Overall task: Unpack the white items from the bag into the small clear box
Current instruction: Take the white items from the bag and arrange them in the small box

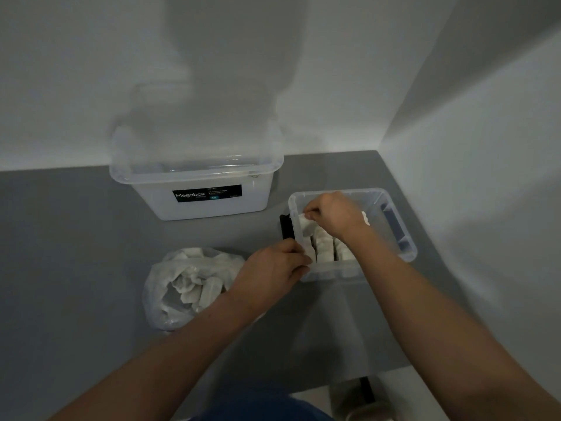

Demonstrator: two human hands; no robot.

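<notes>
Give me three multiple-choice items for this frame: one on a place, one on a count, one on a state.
1. Where does the plastic bag lie?
A. inside the large box
B. on the grey surface, left of the small clear box
C. on the floor

2. How many clear boxes are on the grey surface?
A. one
B. two
C. three

3. What state is the bag in?
A. open, white items still inside
B. knotted shut
C. empty and flat

Answers:
1 B: it sits beside the small clear box, by the left hand.
2 B: the large box and the small one.
3 A: white items show through its open mouth, while the right hand holds one in the small box.
</notes>
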